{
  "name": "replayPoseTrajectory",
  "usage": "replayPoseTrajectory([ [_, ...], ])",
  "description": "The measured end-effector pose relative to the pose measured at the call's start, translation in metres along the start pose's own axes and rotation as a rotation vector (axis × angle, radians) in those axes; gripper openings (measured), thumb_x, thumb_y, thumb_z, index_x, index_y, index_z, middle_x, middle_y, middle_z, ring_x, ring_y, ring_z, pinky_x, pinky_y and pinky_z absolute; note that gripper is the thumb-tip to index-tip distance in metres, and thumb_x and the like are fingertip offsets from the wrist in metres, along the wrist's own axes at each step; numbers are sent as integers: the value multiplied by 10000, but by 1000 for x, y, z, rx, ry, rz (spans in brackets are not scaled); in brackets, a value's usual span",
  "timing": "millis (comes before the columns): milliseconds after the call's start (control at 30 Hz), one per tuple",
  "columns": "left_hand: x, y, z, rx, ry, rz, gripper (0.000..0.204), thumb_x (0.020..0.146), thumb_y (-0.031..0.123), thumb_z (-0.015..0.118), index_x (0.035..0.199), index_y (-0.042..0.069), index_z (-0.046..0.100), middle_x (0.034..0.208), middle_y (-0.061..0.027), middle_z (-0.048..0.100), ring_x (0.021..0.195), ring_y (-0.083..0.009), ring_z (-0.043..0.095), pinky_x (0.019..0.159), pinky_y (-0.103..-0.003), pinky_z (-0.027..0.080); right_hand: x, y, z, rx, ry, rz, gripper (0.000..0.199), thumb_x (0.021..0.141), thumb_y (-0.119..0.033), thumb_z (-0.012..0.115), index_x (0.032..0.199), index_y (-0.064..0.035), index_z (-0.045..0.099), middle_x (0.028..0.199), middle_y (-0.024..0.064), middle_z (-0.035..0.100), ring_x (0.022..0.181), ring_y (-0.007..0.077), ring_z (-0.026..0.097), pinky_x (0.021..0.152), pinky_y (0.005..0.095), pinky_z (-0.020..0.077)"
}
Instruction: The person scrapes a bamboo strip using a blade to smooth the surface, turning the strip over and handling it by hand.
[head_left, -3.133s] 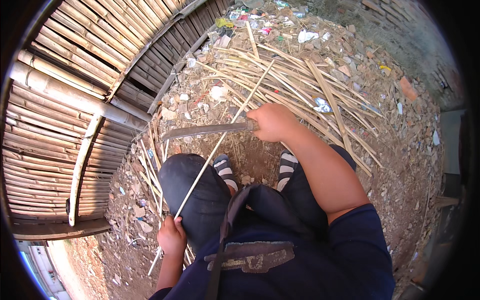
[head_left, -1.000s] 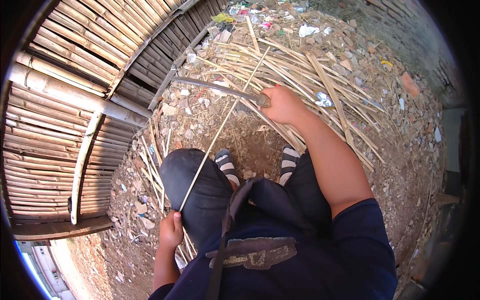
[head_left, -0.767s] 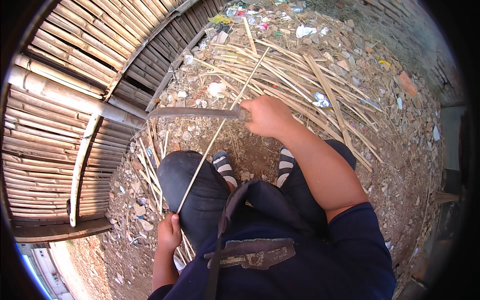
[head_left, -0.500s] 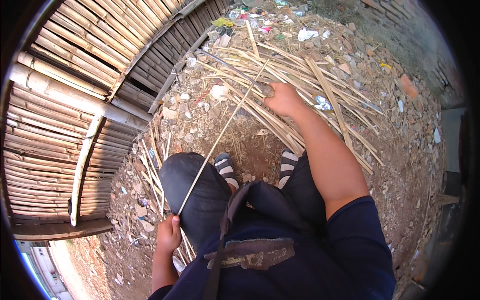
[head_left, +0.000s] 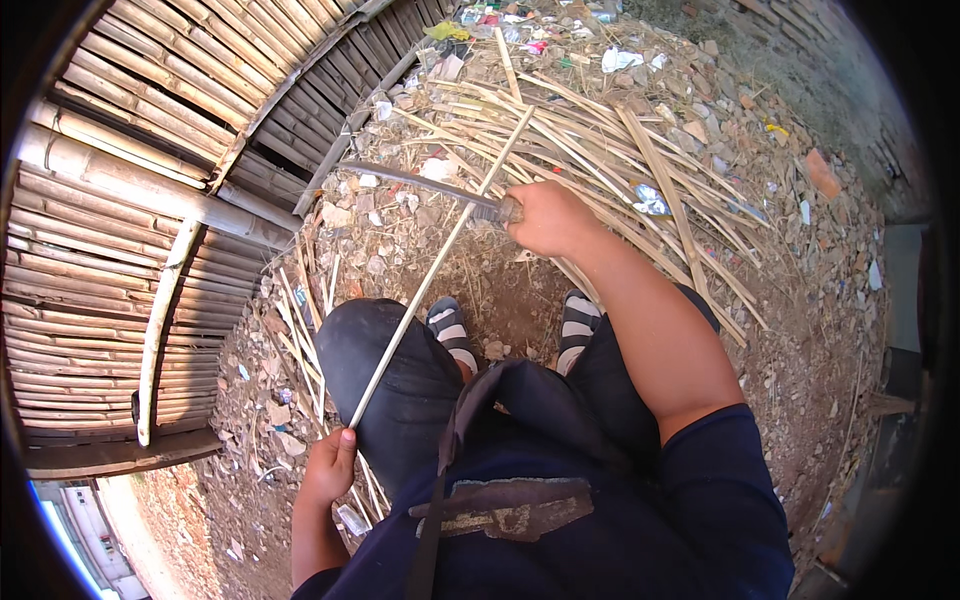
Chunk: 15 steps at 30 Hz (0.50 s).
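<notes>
Clearly gripping strip (head_left: 410,318) by its visible near end w/ L hand (head_left: 328,465), near left; slanting far-right from there; also gripping knife (head_left: 422,182) w/ R hand (head_left: 548,217), the nearer to strip's far end; aimed left across strip; can't tell if touching.

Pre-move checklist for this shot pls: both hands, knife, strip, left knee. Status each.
1. Left hand grip on the pale strip: ok, holding its near end.
2. Right hand grip on the knife: ok, closed round the handle.
3. Left hand apart from knife: ok, well apart.
4. Knife touching strip: cannot tell; they cross in view.
5. Left knee out from under strip: not ok, strip passes over that leg.
</notes>
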<state>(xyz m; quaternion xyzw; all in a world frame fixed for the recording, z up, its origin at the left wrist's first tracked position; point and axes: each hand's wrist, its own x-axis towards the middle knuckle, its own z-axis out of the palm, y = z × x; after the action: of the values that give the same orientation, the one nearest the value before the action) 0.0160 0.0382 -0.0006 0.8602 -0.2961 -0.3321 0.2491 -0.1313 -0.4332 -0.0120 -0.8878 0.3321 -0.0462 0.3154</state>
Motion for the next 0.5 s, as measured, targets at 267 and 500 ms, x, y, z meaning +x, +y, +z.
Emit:
replayPoseTrajectory([
  [267, 6, 13, -14, -67, -123, -129, 551, 1103, 454, 432, 781, 18, 531, 636, 9, 475, 624, -115, 433, 578, -326, 400, 16, 44, 15, -31, -22, 71, 322, 763, -200, 693, 1063, -87, 730, 987, 190, 730, 941, 381, 700, 841, 463, 562],
  [500, -11, 1, -10, 72, -34, -17, 545, 1102, 442, 436, 798, 6, 559, 620, -60, 501, 612, -159, 462, 590, -367, 424, -12, -18, 8, -135, -185, -89, 302, 767, -185, 678, 1059, -124, 729, 934, 171, 722, 913, 367, 706, 802, 470, 563],
])
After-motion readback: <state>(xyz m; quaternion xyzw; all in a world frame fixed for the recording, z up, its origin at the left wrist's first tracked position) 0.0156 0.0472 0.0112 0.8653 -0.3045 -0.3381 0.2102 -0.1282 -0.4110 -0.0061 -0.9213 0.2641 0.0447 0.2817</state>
